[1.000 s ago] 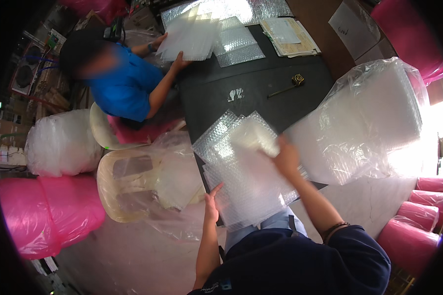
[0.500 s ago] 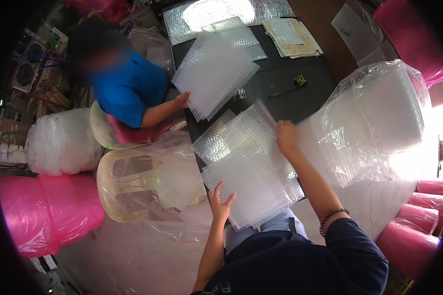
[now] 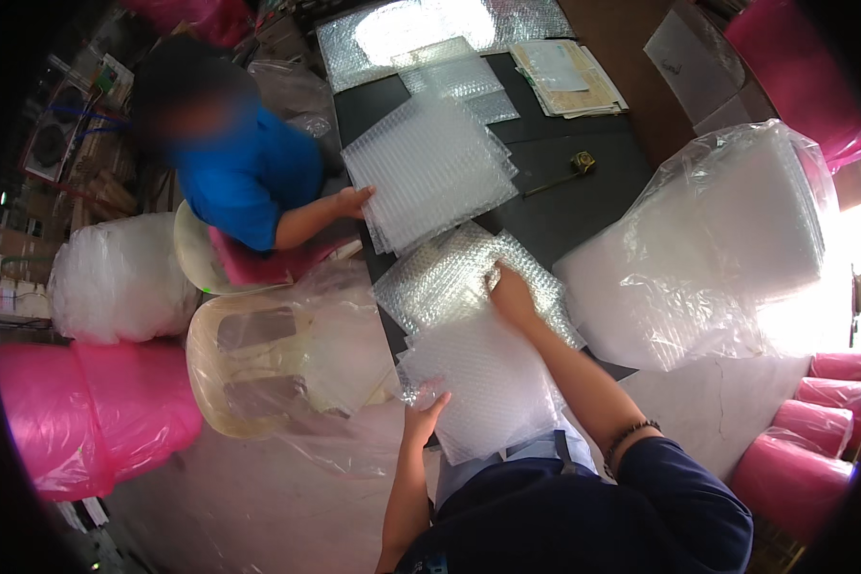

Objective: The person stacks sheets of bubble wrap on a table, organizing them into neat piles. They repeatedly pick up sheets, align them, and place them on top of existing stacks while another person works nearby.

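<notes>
My left hand (image 3: 423,421) grips the left edge of a small stack of clear bubble-wrap sheets (image 3: 483,383), its thumb on top and most fingers hidden. The stack lies over the near edge of the dark table, in front of my body. Farther in, my right hand (image 3: 513,295) has its fingers bunched on a shiny silvery bubble-wrap sheet (image 3: 430,277) lying flat beneath. Across from me on the left, a co-worker's hand (image 3: 356,202) holds another pile of clear bubble-wrap sheets (image 3: 435,177) over the table.
A large plastic-wrapped white bundle (image 3: 708,249) stands at the right. On the dark table (image 3: 555,230) are a tape measure (image 3: 584,164) and papers (image 3: 569,77). A cream chair (image 3: 225,421) draped with clear plastic stands left, with pink wrapped bundles (image 3: 96,416) beyond.
My right hand has come left and down from the raised sheet edge onto the silvery sheet. My left hand has closed on the stack. The co-worker's pile has shifted right and nearer.
</notes>
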`<act>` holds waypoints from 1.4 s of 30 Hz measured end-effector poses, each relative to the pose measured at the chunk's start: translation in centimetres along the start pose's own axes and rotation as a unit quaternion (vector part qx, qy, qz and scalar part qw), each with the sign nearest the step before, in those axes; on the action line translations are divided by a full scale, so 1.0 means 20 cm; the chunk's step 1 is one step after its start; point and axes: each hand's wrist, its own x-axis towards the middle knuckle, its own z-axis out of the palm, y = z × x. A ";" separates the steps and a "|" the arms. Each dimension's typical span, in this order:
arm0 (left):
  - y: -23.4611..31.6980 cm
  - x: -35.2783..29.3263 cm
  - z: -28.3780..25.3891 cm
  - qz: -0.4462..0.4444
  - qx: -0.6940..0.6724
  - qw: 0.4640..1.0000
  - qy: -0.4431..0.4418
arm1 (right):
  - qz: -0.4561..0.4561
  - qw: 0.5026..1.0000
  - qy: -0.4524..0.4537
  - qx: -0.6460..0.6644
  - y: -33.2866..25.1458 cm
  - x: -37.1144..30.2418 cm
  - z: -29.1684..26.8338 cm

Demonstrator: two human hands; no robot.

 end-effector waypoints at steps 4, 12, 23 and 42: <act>-0.01 -0.05 0.01 0.075 0.001 0.995 0.059 | 0.138 0.980 -0.024 -0.141 0.30 0.14 -0.08; -0.04 -0.10 -0.01 0.159 0.122 0.979 0.045 | 0.129 0.988 0.049 -0.063 0.58 -0.04 0.06; -0.04 -0.07 -0.06 0.107 0.104 0.989 -0.021 | 0.116 0.896 0.334 0.268 -0.05 -0.68 -0.88; -0.08 -0.13 -0.04 0.175 0.116 0.972 0.107 | 0.313 0.943 -0.047 -0.104 0.44 -0.33 0.01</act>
